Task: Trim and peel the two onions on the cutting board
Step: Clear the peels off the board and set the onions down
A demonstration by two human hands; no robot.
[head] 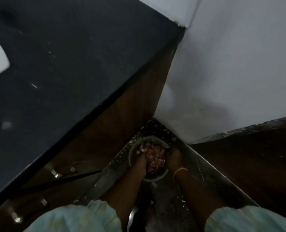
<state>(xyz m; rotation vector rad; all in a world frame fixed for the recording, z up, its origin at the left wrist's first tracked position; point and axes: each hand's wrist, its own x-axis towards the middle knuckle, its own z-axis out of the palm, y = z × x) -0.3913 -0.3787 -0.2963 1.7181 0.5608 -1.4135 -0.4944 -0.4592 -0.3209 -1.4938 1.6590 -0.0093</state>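
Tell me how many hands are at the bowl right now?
2: left hand at the bowl's left side, right hand at its right side. Fingertips are hidden among the peels.

Dim, motion-blurred wide-angle view; deep shadow low down, pale wall (239, 64) brightest.
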